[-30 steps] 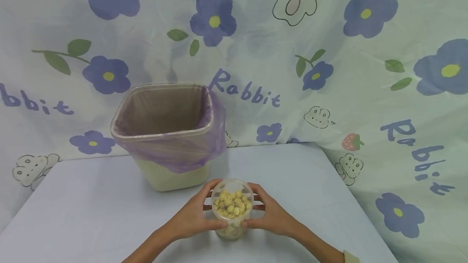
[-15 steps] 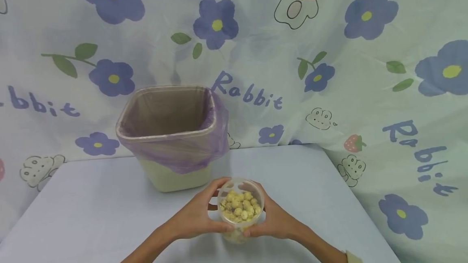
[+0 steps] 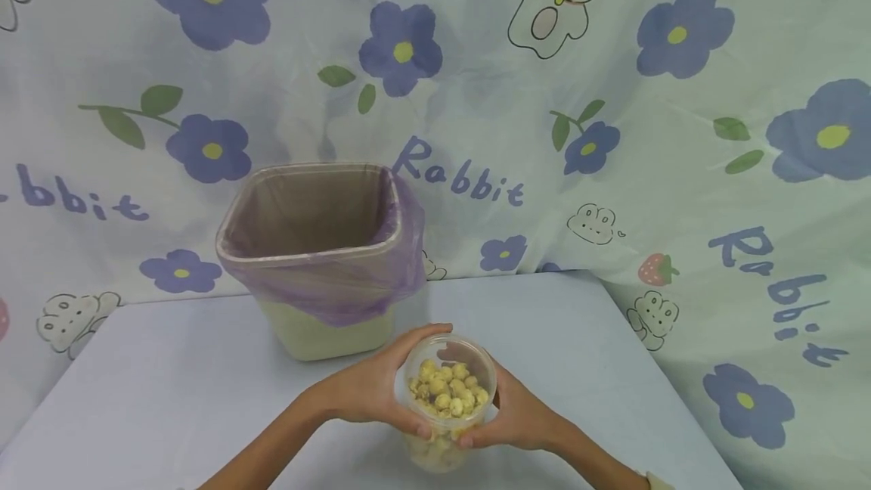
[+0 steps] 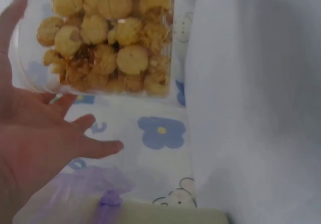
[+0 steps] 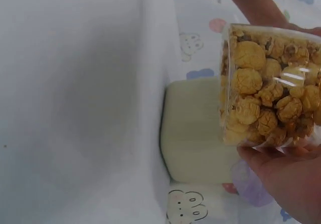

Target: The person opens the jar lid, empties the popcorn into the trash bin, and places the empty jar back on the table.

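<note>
I see a white table [image 3: 544, 346]; toward its far left stands a bin [image 3: 327, 335] lined with a purple bag [image 3: 347, 289].

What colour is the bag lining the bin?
Translucent purple; the bag shows best in the head view, folded over the top of the bin.

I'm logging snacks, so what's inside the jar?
The jar holds yellowish popcorn, with space left above it. Whatever lies deep in the middle cannot be seen, covered by the outer pieces.
</note>
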`<state>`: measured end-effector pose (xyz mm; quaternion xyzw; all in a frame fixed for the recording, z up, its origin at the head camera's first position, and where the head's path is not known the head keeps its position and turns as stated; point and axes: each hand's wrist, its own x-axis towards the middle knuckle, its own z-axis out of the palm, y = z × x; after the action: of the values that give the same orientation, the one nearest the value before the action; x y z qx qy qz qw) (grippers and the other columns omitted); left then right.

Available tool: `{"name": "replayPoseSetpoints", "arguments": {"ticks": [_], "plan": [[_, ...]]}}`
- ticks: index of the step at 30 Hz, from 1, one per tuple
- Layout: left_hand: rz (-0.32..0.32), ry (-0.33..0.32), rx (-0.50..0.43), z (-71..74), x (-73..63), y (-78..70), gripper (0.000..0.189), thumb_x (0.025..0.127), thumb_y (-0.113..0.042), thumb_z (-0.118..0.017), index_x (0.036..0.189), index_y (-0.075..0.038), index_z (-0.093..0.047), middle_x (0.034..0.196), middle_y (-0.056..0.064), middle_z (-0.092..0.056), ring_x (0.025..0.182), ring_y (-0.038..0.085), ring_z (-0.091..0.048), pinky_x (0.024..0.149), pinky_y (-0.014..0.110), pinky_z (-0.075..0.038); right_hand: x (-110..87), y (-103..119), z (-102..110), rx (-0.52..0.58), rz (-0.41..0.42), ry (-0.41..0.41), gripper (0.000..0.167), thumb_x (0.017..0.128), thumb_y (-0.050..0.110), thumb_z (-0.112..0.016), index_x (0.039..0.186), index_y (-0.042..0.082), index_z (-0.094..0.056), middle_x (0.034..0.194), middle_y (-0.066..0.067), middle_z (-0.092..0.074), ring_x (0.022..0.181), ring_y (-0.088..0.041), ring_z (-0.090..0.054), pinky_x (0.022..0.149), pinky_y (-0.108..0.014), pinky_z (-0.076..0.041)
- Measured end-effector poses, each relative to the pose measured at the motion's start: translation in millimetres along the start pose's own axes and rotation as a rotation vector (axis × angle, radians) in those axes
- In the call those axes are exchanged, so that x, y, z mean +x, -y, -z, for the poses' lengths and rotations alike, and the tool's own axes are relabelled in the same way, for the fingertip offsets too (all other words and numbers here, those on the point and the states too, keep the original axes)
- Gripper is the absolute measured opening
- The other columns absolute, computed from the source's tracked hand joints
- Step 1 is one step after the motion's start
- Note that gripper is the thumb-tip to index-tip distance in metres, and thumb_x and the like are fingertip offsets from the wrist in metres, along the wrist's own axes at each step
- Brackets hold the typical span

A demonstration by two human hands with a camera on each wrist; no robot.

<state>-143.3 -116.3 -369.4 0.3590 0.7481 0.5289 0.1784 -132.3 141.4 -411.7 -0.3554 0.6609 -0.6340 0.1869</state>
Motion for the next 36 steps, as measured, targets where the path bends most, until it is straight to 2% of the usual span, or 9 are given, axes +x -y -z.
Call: {"name": "replayPoseSetpoints", "arguments": {"ticks": [4,8,13,16,19,22,24,30,36], "plan": [[-0.006,0.077,-0.086,2.8,4.8,-1.0,0.106,0.072,-0.036,-0.091,0.157,-0.03,-0.027,0.163,-0.002,-0.019,0.149,0.031,-0.014,0.112,0.061,-0.022,-1.6,4.9,2.3,0.004,-0.025,0.016,0.098,0.08,0.028,-0.086,0.157,0.018,-0.025,0.154,-0.011,-0.037,0.135,-0.027,-0.044,0.108,-0.038,-0.04],[-0.01,0.051,-0.105,-1.8,6.1,-3.0,0.106,0.069,-0.029,-0.092,0.155,-0.032,-0.03,0.161,0.002,-0.025,0.146,0.03,-0.022,0.112,0.059,-0.023,-2.5,6.7,3.2,0.022,-0.008,0.016,0.098,0.078,0.02,-0.087,0.155,0.014,-0.026,0.152,-0.015,-0.038,0.135,-0.028,-0.044,0.109,-0.037,-0.039],[-0.045,-0.033,-0.087,-12.3,5.8,-4.2,0.108,0.066,-0.017,-0.092,0.155,-0.026,-0.03,0.154,0.0,-0.037,0.138,0.028,-0.035,0.112,0.047,-0.028,-3.5,5.5,1.7,-0.021,0.06,-0.036,0.098,0.073,0.005,-0.087,0.153,0.011,-0.03,0.148,-0.018,-0.041,0.133,-0.03,-0.045,0.109,-0.035,-0.039],[-0.061,-0.082,-0.1,-18.9,5.6,-3.5,0.108,0.067,-0.015,-0.092,0.155,-0.024,-0.03,0.153,0.001,-0.037,0.138,0.03,-0.035,0.11,0.044,-0.033,-3.5,4.8,0.6,-0.062,0.079,-0.077,0.101,0.07,0.0,-0.087,0.152,0.014,-0.031,0.146,-0.015,-0.044,0.132,-0.029,-0.046,0.11,-0.035,-0.038],[-0.064,-0.137,-0.116,-25.1,5.7,-1.9,0.108,0.066,-0.016,-0.093,0.154,-0.026,-0.031,0.154,0.001,-0.037,0.141,0.032,-0.031,0.11,0.052,-0.032,-2.6,4.2,-0.4,-0.091,0.092,-0.113,0.101,0.068,0.0,-0.088,0.152,0.013,-0.033,0.144,-0.014,-0.046,0.131,-0.029,-0.047,0.109,-0.035,-0.038],[-0.058,-0.209,-0.097,-31.7,6.4,0.0,0.109,0.064,-0.019,-0.095,0.153,-0.025,-0.032,0.155,-0.001,-0.037,0.147,0.03,-0.023,0.112,0.06,-0.022,-2.0,3.3,-2.6,-0.105,0.084,-0.16,0.101,0.067,0.003,-0.089,0.151,0.015,-0.035,0.144,-0.011,-0.048,0.13,-0.029,-0.047,0.108,-0.036,-0.04],[-0.063,-0.243,-0.1,-36.2,6.9,1.1,0.11,0.064,-0.019,-0.095,0.153,-0.023,-0.032,0.153,0.002,-0.039,0.144,0.033,-0.028,0.111,0.061,-0.024,-2.2,1.9,-4.2,-0.127,0.07,-0.195,0.1,0.067,0.006,-0.09,0.15,0.017,-0.036,0.142,-0.009,-0.048,0.128,-0.028,-0.049,0.107,-0.037,-0.042],[-0.005,-0.402,-0.06,-53.5,8.6,2.2,0.111,0.062,-0.024,-0.096,0.153,-0.019,-0.032,0.146,0.005,-0.047,0.129,0.031,-0.047,0.106,0.056,-0.035,-2.5,-3.1,-7.9,-0.169,0.048,-0.292,0.096,0.066,0.011,-0.092,0.147,0.012,-0.04,0.139,-0.008,-0.051,0.123,-0.029,-0.051,0.103,-0.037,-0.045],[0.083,-0.578,-0.034,-72.0,13.8,1.1,0.113,0.06,-0.032,-0.097,0.153,-0.018,-0.034,0.147,0.008,-0.046,0.129,0.03,-0.047,0.104,0.057,-0.036,-2.0,-6.5,-11.5,-0.229,-0.019,-0.39,0.09,0.065,0.017,-0.092,0.142,0.012,-0.045,0.14,-0.003,-0.05,0.125,-0.028,-0.051,0.105,-0.037,-0.042]]}}
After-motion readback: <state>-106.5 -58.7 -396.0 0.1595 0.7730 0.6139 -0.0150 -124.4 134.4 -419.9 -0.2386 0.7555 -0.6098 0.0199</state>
